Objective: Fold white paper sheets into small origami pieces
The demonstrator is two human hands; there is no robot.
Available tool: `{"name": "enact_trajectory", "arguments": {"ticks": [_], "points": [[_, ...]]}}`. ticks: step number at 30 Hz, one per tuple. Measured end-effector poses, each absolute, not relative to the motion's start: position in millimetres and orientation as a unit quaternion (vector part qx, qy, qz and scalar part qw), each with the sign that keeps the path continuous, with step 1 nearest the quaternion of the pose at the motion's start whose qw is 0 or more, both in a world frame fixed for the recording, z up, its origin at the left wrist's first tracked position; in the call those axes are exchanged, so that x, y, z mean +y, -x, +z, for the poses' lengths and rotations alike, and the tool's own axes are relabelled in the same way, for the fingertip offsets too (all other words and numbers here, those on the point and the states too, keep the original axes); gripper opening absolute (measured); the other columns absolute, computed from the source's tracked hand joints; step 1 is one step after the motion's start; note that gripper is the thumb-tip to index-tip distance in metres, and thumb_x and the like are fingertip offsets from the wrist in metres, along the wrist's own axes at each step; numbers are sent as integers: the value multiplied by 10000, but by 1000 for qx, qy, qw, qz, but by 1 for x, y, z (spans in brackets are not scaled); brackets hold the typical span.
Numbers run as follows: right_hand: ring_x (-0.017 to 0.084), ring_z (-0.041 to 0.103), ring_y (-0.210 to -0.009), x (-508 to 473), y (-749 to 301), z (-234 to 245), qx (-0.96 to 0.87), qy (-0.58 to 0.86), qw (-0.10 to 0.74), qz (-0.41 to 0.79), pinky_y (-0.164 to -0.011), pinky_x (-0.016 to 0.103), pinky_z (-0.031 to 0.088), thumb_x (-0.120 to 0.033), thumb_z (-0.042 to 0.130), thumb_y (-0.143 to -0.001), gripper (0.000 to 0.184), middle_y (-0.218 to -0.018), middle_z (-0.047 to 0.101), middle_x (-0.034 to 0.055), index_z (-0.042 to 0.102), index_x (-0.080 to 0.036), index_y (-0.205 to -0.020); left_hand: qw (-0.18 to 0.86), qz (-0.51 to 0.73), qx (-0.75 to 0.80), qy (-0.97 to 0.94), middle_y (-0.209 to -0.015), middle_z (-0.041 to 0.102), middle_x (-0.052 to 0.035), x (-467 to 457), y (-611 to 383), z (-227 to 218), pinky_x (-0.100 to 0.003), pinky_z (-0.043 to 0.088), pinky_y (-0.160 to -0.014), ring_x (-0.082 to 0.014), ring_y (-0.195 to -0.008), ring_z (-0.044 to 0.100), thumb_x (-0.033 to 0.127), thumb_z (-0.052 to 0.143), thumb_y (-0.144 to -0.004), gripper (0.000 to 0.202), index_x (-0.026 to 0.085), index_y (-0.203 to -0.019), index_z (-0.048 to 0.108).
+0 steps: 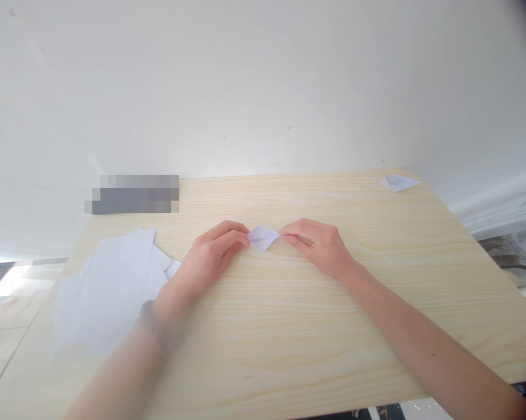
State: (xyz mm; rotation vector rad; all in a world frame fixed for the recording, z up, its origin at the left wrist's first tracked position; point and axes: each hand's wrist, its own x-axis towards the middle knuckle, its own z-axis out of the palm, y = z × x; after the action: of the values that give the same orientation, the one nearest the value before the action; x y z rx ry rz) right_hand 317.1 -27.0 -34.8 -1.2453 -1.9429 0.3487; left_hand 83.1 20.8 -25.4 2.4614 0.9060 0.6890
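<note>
A small folded white paper, roughly diamond-shaped, is held between my two hands over the middle of the table. My left hand pinches its left end, with the fingers closed over that edge. On the other side, my right hand grips the pointed right tip between thumb and fingers. The ends of the paper inside both pinches are hidden. A dark band circles my left wrist.
Loose white sheets lie overlapping at the left, partly behind my left forearm. Another folded paper rests at the far right corner. A blurred-out dark object is at the back left. The wooden table meets a white wall.
</note>
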Motion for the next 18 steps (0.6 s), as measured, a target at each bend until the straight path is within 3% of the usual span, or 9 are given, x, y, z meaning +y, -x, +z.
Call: {"name": "enact_trajectory", "arguments": {"ticks": [9,13,18], "points": [[112,613,-827,-26,-315,-38,-765,495,396,115,-768,233,478,-205,508,-868,159,-908,673,7,625,-213,-975,222,266,311,-885,-1034,592,-35,22,-84,-27,-258,460,-777,-139,-909,574,201,434,-890,171,218,-965,587],[136,596,-909,-25,-313,-35,-800,486,339,96,-817,265,474,-227,481,-882,173,-994,640,37,614,-207,-990,222,274,307,-884,-1014,595,-27,22,-85,-28,-238,454,-761,-124,-888,574,189,459,-884,154,214,-934,602],[142,596,-885,-25,-309,-28,-824,500,264,36,-763,260,477,-206,422,-903,200,-1019,624,39,612,-213,-963,220,271,316,-882,-986,602,-28,22,-85,-27,-234,447,-742,-119,-861,574,184,457,-884,147,204,-916,599]]}}
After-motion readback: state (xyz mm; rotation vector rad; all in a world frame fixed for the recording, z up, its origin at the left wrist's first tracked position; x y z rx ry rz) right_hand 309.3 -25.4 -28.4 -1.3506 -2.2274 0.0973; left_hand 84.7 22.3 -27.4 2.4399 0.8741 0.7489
